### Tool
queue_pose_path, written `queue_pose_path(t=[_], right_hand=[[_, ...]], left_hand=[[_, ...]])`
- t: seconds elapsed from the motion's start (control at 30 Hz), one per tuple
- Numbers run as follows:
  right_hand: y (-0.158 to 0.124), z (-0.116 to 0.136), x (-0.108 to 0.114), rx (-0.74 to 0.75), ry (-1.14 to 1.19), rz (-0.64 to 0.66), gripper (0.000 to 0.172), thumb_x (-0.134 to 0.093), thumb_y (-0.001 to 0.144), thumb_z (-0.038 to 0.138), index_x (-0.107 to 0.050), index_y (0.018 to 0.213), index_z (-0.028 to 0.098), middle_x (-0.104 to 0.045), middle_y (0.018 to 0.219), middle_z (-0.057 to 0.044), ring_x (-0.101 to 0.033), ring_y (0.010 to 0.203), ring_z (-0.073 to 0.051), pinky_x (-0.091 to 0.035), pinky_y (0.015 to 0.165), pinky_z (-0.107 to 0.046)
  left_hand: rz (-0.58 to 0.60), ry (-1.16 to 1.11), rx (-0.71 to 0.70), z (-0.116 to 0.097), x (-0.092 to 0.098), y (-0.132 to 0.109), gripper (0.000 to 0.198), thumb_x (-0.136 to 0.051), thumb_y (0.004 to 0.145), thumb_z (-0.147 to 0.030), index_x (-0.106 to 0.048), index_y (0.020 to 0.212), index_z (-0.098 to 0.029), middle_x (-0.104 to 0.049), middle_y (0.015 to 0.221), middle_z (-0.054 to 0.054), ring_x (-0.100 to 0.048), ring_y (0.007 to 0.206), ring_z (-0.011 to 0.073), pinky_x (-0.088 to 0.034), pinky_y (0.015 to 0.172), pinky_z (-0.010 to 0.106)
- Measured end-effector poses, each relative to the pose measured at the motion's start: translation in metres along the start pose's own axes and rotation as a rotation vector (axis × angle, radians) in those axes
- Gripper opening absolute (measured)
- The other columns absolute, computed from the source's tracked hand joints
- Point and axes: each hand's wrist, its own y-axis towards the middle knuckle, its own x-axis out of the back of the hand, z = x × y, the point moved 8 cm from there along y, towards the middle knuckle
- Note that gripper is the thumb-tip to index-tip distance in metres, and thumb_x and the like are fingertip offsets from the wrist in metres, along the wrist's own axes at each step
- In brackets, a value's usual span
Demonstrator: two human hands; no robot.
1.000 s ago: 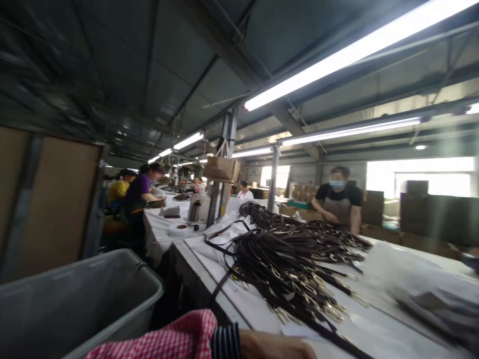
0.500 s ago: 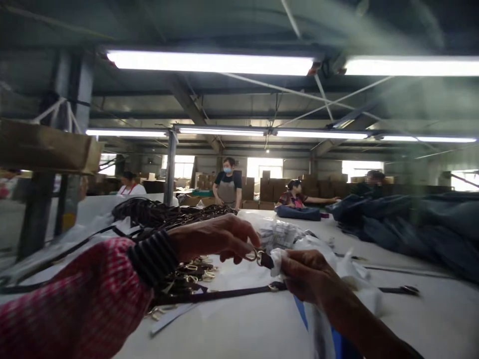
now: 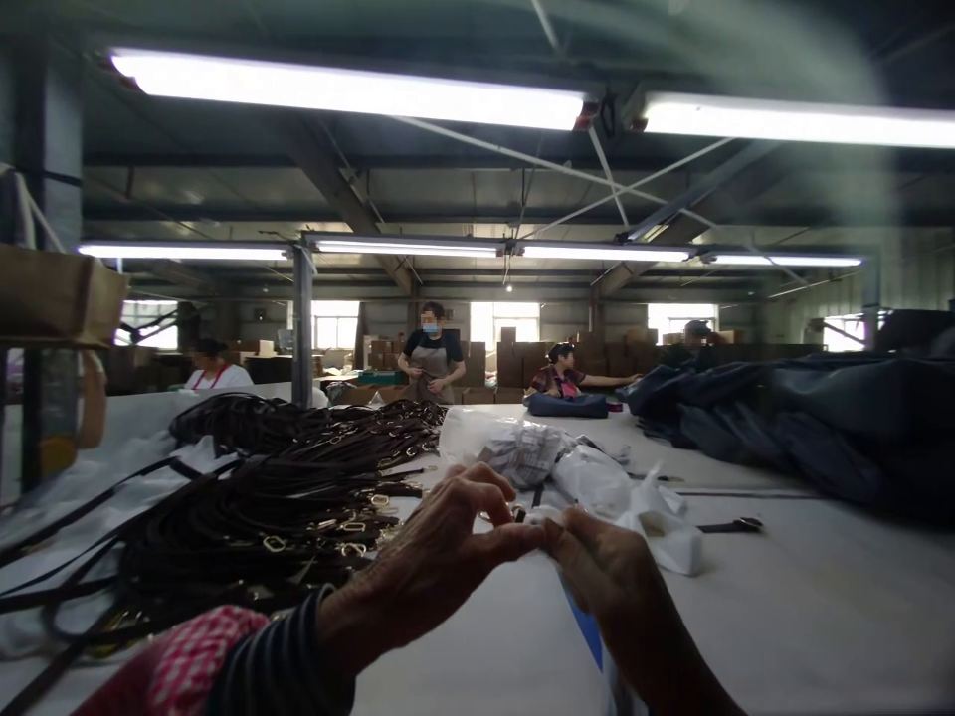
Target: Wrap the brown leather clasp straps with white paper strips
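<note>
My left hand [image 3: 433, 547] and my right hand [image 3: 612, 567] meet over the table's middle. Between their fingertips is the end of a dark strap with a small metal ring [image 3: 517, 513], mostly covered by fingers. White wrapping [image 3: 544, 513] surrounds the strap beside the ring. The right fingers are closed on the wrapped part. My left thumb and bent fingers close around the ring end, the thumb tip touching the wrapping. To the left lies a big pile of dark straps [image 3: 246, 507] with gold-coloured buckles.
White plastic bags [image 3: 597, 482] lie beyond my hands, with a buckled strap end [image 3: 731, 525] to their right. Dark blue fabric [image 3: 821, 428] is heaped at the far right. Several people work across the white table [image 3: 821, 607]. A post [image 3: 302, 328] stands behind the straps.
My left thumb has moved right, up against the white wrapping at my right fingertips. Both hands now meet, hiding more of the strap end. The view has shifted to the right.
</note>
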Motion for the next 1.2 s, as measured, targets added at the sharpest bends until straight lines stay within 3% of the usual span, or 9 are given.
queue_pose_path(t=[0.07,0.2,0.3,0.43,0.63,0.73,0.9,1.07,1.2], right_hand=[[-0.009,-0.007,-0.005,0.025,-0.098,-0.005,0.054,-0.054,0.096,0.068,-0.045,0.069,0.022,-0.034,0.054,0.007,-0.031,0.050,-0.009,-0.021,0.048,-0.026],[-0.029,-0.021,-0.017,-0.006,-0.111,-0.033,0.050,-0.050,0.099,0.065,-0.051,0.074,0.022,-0.034,0.053,0.007,-0.032,0.048,-0.010,-0.023,0.049,-0.027],[-0.038,-0.020,-0.020,-0.002,-0.053,-0.075,0.052,-0.051,0.098,0.067,-0.047,0.070,0.022,-0.035,0.052,0.007,-0.032,0.050,-0.010,-0.024,0.051,-0.028],[-0.041,-0.033,-0.013,-0.157,0.113,-0.037,0.059,-0.060,0.088,0.076,-0.043,0.070,0.022,-0.027,0.056,0.009,-0.027,0.048,-0.007,-0.018,0.048,-0.025],[-0.047,-0.051,-0.008,-0.306,0.250,0.045,0.062,-0.070,0.082,0.075,-0.043,0.069,0.021,-0.024,0.060,0.009,-0.021,0.048,-0.004,-0.012,0.046,-0.022],[-0.049,-0.054,-0.015,-0.307,0.264,0.104,0.061,-0.066,0.086,0.074,-0.048,0.068,0.019,-0.030,0.052,0.009,-0.021,0.045,-0.004,-0.013,0.045,-0.022],[-0.055,-0.065,-0.025,-0.307,0.242,0.125,0.062,-0.064,0.087,0.076,-0.047,0.068,0.019,-0.033,0.051,0.009,-0.023,0.046,-0.005,-0.015,0.046,-0.023],[-0.063,-0.068,-0.032,-0.226,0.085,0.168,0.057,-0.055,0.097,0.067,-0.041,0.068,0.020,-0.032,0.063,0.006,-0.030,0.055,-0.007,-0.022,0.049,-0.023],[-0.073,-0.085,-0.030,-0.316,0.153,0.200,0.058,-0.058,0.095,0.069,-0.039,0.068,0.020,-0.030,0.065,0.006,-0.029,0.056,-0.007,-0.023,0.049,-0.023]], left_hand=[[0.015,-0.085,0.036,0.006,-0.011,0.000,0.022,-0.083,0.083,-0.038,-0.075,0.071,-0.021,-0.070,0.114,0.001,-0.060,0.113,0.0219,-0.040,0.098,0.032],[0.012,-0.406,0.193,0.026,-0.027,0.003,0.017,-0.078,0.077,-0.026,-0.071,0.065,-0.016,-0.072,0.097,0.003,-0.061,0.078,0.0142,-0.045,0.072,0.029],[0.014,-0.613,0.376,0.059,-0.043,0.001,0.026,-0.077,0.079,-0.037,-0.066,0.070,-0.015,-0.068,0.075,0.001,-0.058,0.065,0.0111,-0.046,0.066,0.026],[0.187,-0.658,0.473,0.087,-0.060,-0.010,0.047,-0.082,0.073,-0.058,-0.054,0.076,-0.020,-0.066,0.060,-0.001,-0.055,0.046,0.0121,-0.037,0.042,0.023],[0.441,-0.620,0.430,0.063,-0.056,-0.033,0.037,-0.076,0.085,-0.045,-0.063,0.107,-0.018,-0.074,0.072,0.002,-0.058,0.046,0.0105,-0.038,0.046,0.021],[0.533,-0.640,0.421,0.052,-0.063,-0.038,0.026,-0.077,0.077,-0.031,-0.072,0.094,-0.013,-0.077,0.078,0.007,-0.066,0.060,0.0127,-0.039,0.054,0.021],[0.480,-0.652,0.543,0.063,-0.075,-0.044,0.028,-0.071,0.068,-0.024,-0.071,0.094,-0.015,-0.074,0.073,0.004,-0.058,0.056,0.0115,-0.041,0.053,0.023],[0.451,-0.590,0.636,0.069,-0.087,-0.055,0.026,-0.072,0.061,-0.027,-0.063,0.084,-0.018,-0.061,0.056,-0.004,-0.042,0.047,0.0081,-0.023,0.047,0.023],[0.345,-0.437,0.657,0.076,-0.077,-0.061,0.026,-0.080,0.061,-0.033,-0.061,0.070,-0.018,-0.046,0.048,-0.009,-0.028,0.047,0.0070,-0.016,0.048,0.025]])
